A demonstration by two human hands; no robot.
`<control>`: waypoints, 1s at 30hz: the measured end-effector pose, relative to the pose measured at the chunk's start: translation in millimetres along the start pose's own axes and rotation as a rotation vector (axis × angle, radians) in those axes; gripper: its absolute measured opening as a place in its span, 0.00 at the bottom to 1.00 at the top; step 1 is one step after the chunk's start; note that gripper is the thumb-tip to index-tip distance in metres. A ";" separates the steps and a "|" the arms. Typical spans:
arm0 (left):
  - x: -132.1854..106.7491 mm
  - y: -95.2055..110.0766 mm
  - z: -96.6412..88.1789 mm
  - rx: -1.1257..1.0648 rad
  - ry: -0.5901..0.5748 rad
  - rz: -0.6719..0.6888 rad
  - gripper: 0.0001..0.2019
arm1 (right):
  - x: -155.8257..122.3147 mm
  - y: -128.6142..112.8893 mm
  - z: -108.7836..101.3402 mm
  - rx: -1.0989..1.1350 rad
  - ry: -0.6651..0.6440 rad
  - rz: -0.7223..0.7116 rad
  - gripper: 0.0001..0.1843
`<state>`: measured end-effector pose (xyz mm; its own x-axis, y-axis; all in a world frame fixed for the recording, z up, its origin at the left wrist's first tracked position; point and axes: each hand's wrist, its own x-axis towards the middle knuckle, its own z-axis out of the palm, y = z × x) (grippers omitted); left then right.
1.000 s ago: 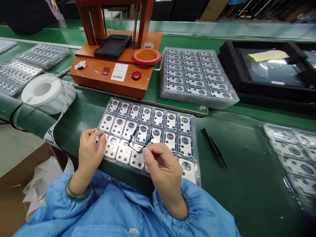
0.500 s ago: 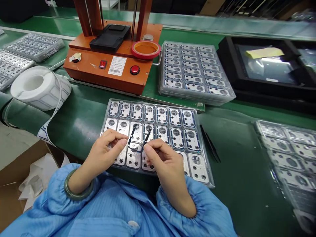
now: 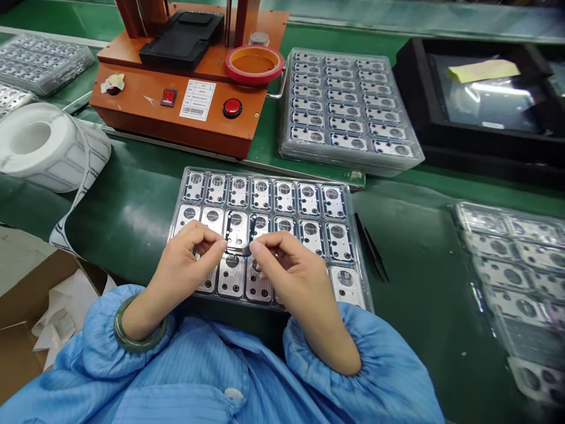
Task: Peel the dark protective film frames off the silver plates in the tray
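Note:
Between my two hands is a thin black U-shaped adhesive strip (image 3: 238, 254), its open end facing away from me. My left hand (image 3: 189, 256) pinches its left side with thumb and forefinger. The right side is pinched by my right hand (image 3: 293, 265) in the same way. The strip lies over or just above a silver metal plate (image 3: 237, 227) in the second row of a clear plastic tray (image 3: 358, 250); whether it touches cannot be seen. Plates in the back row have dark blue-edged borders, while several front ones are bare. Black tweezers (image 3: 371, 247) lie right of the tray.
An orange press machine (image 3: 145, 118) with a red tape roll (image 3: 255, 79) stands behind. Right of it is a stack of filled trays (image 3: 348, 153), then a black case (image 3: 410, 106). A white label roll (image 3: 48, 153) sits left, above a cardboard box (image 3: 17, 335). Another tray (image 3: 503, 259) lies right.
The strip has come down from a tilted position over the tray and now lines up with one plate in the second row. Both hands still pinch it. The view has shifted slightly.

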<state>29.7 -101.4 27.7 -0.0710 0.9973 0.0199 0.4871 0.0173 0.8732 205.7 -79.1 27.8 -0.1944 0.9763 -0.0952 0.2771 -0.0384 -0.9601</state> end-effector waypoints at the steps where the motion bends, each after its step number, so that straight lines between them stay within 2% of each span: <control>1: 1.5 0.2 1.9 0.035 0.015 0.016 0.05 | 3.5 2.4 0.5 -0.009 -0.009 0.004 0.08; 5: 7.9 -2.6 6.9 0.127 0.001 0.035 0.05 | 16.9 13.9 4.2 -0.023 -0.052 0.050 0.08; 9: 13.1 -10.0 8.4 0.193 -0.010 0.012 0.05 | 22.7 19.8 8.2 -0.055 -0.003 0.052 0.07; 17: 16.0 -15.6 9.0 0.204 -0.031 -0.018 0.05 | 21.8 18.5 12.6 -0.143 0.044 0.005 0.06; 24: 15.6 -17.7 10.3 0.231 -0.031 0.010 0.06 | 21.6 11.9 11.8 -0.182 0.035 0.057 0.06; 30: 14.5 -18.3 11.0 0.270 -0.041 0.034 0.06 | 21.6 12.1 12.0 -0.205 0.023 0.038 0.06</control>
<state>29.3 -86.5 6.6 -0.0181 0.9996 0.0225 0.7036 -0.0033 0.7106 193.6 -61.0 11.0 -0.1592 0.9797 -0.1218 0.4696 -0.0334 -0.8823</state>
